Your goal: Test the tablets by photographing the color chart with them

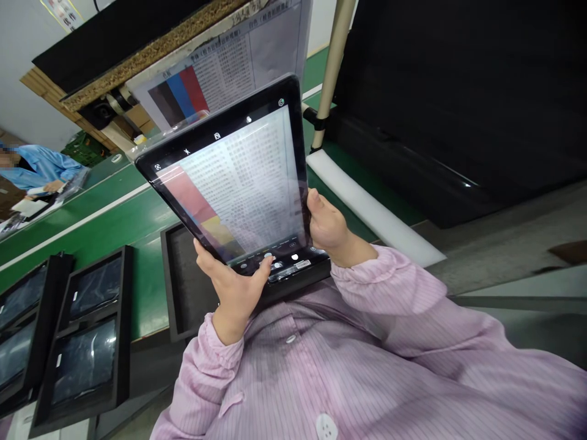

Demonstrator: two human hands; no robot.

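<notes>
A black-framed tablet (243, 183) is held up and tilted between both hands, its lit screen showing a camera view of a printed chart. My left hand (236, 287) grips its lower left edge, with the thumb over the shutter area at the bottom of the screen. On the lower right edge, my right hand (328, 226) is closed around the tablet, thumb along the front; its other fingers are hidden behind. Beyond the tablet hangs a printed test chart (229, 67) with black, blue and red bars and rows of small text.
Black trays (123, 318) holding dark wrapped tablets lie at left on the green bench (149, 275). Another black tray (183, 281) is beside my left hand. A beige pole (334, 67) and white foam strip (371, 205) stand right. A person in blue (41, 165) sits far left.
</notes>
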